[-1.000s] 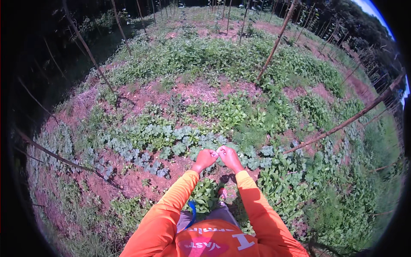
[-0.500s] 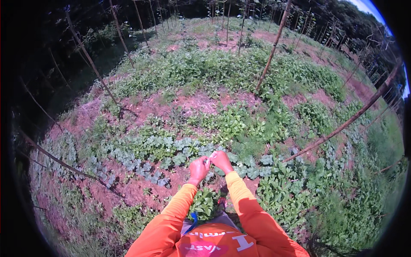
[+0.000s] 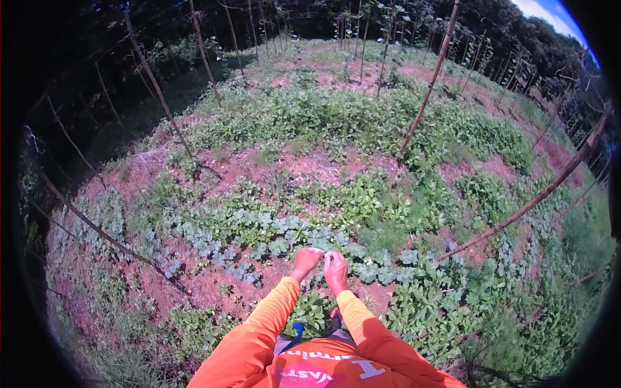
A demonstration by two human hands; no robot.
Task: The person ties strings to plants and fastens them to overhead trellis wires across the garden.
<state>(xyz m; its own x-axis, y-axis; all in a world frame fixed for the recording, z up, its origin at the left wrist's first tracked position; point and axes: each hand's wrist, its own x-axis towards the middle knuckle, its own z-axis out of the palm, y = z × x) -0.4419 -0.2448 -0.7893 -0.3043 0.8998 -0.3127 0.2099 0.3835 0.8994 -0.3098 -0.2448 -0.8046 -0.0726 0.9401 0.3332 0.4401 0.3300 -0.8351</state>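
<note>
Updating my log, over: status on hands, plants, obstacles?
Left hand and right hand close together, fingers curled; contents unclear. Leafy plant between the orange sleeves. Wooden pole slants at right, apart from hands.

Whether the left hand (image 3: 307, 260) or the right hand (image 3: 336, 271) pinches anything is too small to tell. The lower edge cuts off the shirt (image 3: 249, 362), which hides most of the trousers (image 3: 340, 335). The upper edge crops a pole (image 3: 429, 77); the far leaves (image 3: 310, 107) blur together.
</note>
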